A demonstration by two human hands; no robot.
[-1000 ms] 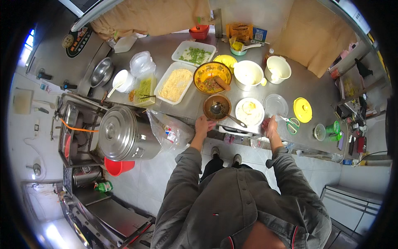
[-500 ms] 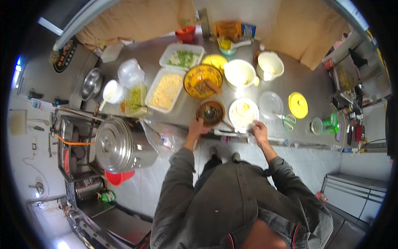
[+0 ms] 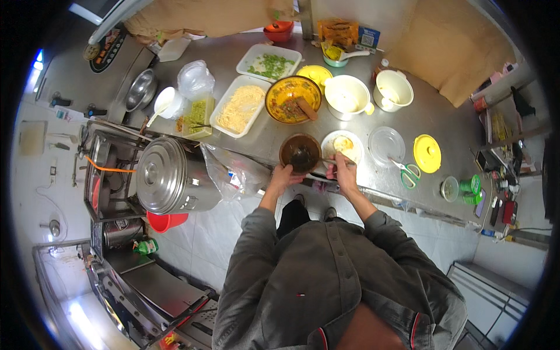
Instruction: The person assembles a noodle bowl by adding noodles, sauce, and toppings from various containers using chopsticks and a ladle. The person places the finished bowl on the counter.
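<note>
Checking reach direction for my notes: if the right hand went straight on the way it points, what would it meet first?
Probably the white plate of pale food: the right hand points up-counter at it, apparently holding a spoon handle; depth is unclear.

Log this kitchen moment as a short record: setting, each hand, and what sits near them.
setting: steel counter crowded with food containers
left hand: on the near rim of a brown bowl
right hand: grips the ladle handle that reaches into the brown bowl
beside bowl: white plate with pale food
behind: yellow bowl, tray of shredded food
left of person: large steel pot
</note>
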